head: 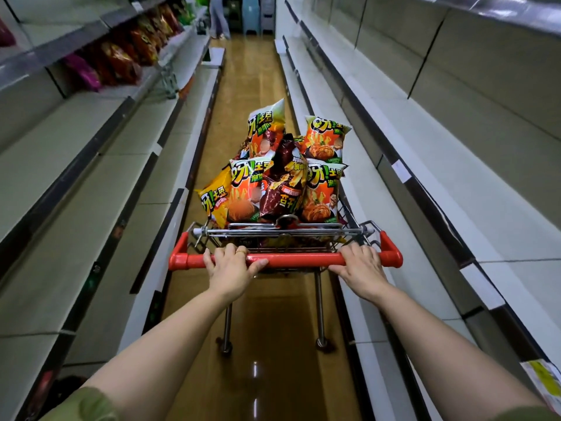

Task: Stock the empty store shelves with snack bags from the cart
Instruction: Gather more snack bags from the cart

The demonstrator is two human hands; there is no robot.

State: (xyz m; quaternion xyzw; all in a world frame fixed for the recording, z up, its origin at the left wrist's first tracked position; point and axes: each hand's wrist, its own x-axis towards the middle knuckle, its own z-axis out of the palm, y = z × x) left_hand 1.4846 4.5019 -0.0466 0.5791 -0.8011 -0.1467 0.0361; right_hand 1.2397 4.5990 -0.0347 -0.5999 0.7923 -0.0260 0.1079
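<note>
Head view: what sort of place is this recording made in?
A shop aisle, probably a supermarket: long tiered shelves line both sides, mostly bare, a row of packets sits on the upper left shelf, and the left hand and right hand grip a cart heaped with snack bags.

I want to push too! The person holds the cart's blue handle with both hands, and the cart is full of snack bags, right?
Almost. The handle is red, not blue; the head view shows it. The left hand and right hand both grip it, and the cart is full of snack bags.
</note>
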